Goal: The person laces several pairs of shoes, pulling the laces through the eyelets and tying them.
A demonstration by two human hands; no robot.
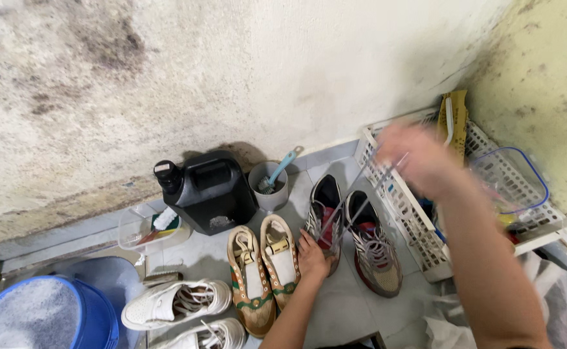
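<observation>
White sneakers (173,302), a leather-look pair with loose laces, lie at 7 o'clock on the pale floor tiles (354,310). Just left of them at 8 o'clock is a round blue plastic tub (99,320) holding pale powder.

Tan and green shoes (261,274), a canvas-look pair with cream tongues, stand side by side at 6 o'clock, toes toward the viewer.

Left hand (312,255): forearm rises from the bottom edge, palm down, fingers pressed on the left shoe of the grey mesh trainers (377,255), steadying it. Those trainers sit just right of centre at about 5 o'clock, heels to the wall, red trim showing.

Right hand (419,158): arm comes in from 4 o'clock and is lifted to about 2 o'clock, blurred, fingers pinched around a thin grey shoelace (361,194) that runs taut down to the held trainer.

White plastic basket (413,220), lattice-walled, lies at 3 o'clock under that hand, with a clear blue-rimmed tub (523,174) inside.

Black jug (209,190), squarish with a screw cap, stands at 10 o'clock near the wall. Beside it is a grey cup (270,187) holding a blue-handled brush (282,169); to its left, a clear shallow box (144,232).

Stained, mottled plaster wall (232,71) fills the far field.
</observation>
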